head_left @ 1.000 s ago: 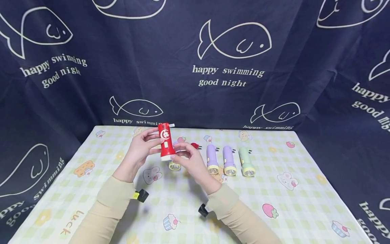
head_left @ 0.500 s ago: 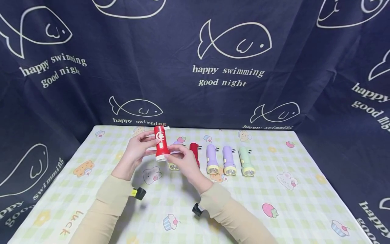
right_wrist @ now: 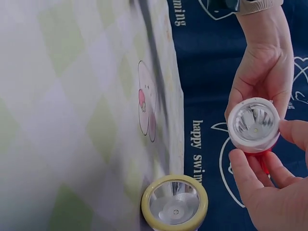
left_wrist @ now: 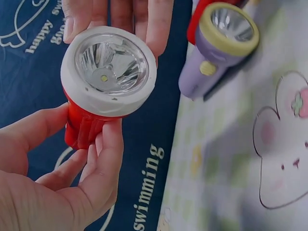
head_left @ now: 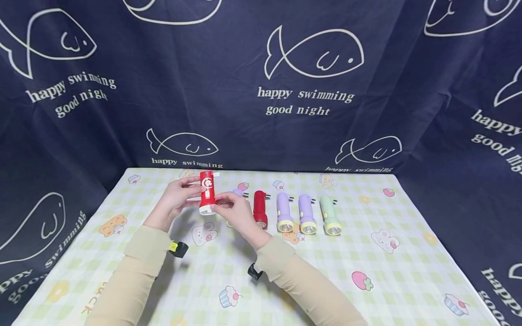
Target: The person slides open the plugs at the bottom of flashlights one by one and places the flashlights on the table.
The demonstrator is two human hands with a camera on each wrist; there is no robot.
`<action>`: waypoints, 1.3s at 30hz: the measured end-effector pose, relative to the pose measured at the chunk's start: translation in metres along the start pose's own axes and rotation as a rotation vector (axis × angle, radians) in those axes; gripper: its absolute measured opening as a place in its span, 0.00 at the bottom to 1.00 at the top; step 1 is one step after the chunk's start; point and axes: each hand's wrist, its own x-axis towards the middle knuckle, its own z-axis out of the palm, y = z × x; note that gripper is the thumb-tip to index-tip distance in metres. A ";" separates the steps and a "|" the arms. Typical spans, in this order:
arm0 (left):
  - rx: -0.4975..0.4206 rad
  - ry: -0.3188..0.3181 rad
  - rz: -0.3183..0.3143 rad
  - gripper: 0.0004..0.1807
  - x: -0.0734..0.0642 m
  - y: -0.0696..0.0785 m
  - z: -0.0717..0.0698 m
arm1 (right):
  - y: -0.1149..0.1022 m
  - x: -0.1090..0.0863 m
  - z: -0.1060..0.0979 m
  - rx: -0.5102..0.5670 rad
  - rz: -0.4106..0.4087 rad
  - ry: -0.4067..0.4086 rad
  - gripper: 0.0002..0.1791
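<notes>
A red flashlight [head_left: 207,195] with a white rim and a white moon-and-flower print is held above the table, lens end down. My left hand [head_left: 173,199] grips its body from the left, thumb and fingers around it. My right hand [head_left: 238,216] pinches it near the lens end from the right. In the left wrist view the flashlight's clear lens [left_wrist: 113,65] faces the camera. A small white piece sticks out at its tail. Behind my right hand, a purple flashlight with a yellow rim [right_wrist: 174,202] lies partly hidden in the head view.
On the checked tablecloth [head_left: 326,290] a dark red flashlight [head_left: 259,208], two purple ones [head_left: 283,212] and a green one [head_left: 329,215] lie in a row, two-pin plugs out at their tails. A dark blue fish-print curtain [head_left: 244,90] closes off the back and sides.
Both hands have moved left with the red flashlight, which has also come down slightly and turned more upright. The dark red flashlight on the table has come fully into view.
</notes>
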 end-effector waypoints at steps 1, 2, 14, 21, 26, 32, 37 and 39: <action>0.002 -0.006 -0.007 0.32 0.001 -0.001 -0.001 | 0.001 0.002 0.001 -0.014 -0.003 -0.001 0.14; 0.003 -0.009 -0.015 0.32 0.002 -0.002 -0.002 | 0.001 0.003 0.002 -0.026 -0.003 -0.003 0.14; 0.032 -0.058 -0.105 0.34 0.015 -0.013 -0.012 | 0.001 0.013 0.014 -0.180 -0.012 -0.072 0.13; -0.007 -0.100 -0.144 0.34 0.020 -0.025 -0.017 | -0.001 0.016 0.020 -0.328 -0.030 -0.116 0.14; -0.020 -0.091 -0.187 0.34 0.024 -0.036 -0.016 | 0.002 0.015 0.026 -0.455 -0.029 -0.139 0.16; -0.019 -0.066 -0.218 0.35 0.028 -0.040 -0.012 | 0.005 0.016 0.029 -0.527 0.013 -0.153 0.16; 0.011 -0.033 -0.217 0.34 0.032 -0.042 -0.010 | 0.006 0.018 0.031 -0.545 0.045 -0.157 0.19; 0.031 -0.019 -0.215 0.32 0.034 -0.044 -0.009 | 0.006 0.019 0.032 -0.559 0.054 -0.161 0.20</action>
